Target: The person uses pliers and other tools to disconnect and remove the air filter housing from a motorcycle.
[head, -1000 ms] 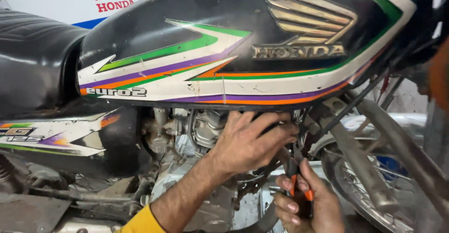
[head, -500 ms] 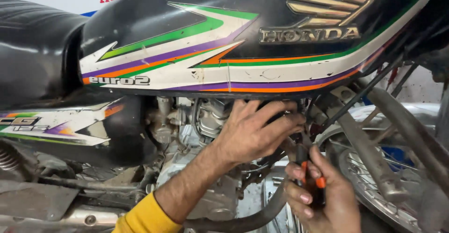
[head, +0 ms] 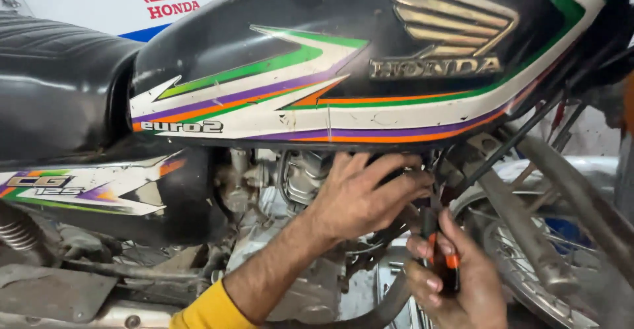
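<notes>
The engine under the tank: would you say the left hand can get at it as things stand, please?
Probably yes: the left hand already lies against the engine just below the fuel tank, nothing between them; the right hand with its black-and-orange tool stays lower, clear.

Even, fairly bright light is falling from above, and the glossy fuel tank point(head: 370, 58) is throwing back soft pale glare along its upper curve. Under the tank the engine point(head: 297, 184) is sitting in deeper shadow, though its metal is still reading clearly. The left hand point(head: 360, 197) is showing sharp and well lit, while the right hand point(head: 456, 283), nearer the lens, is looking slightly soft. The wheel spokes point(head: 522, 250) at the right are blurring a little. The black seat point(head: 59, 85) at the left is losing detail in darkness.
</notes>
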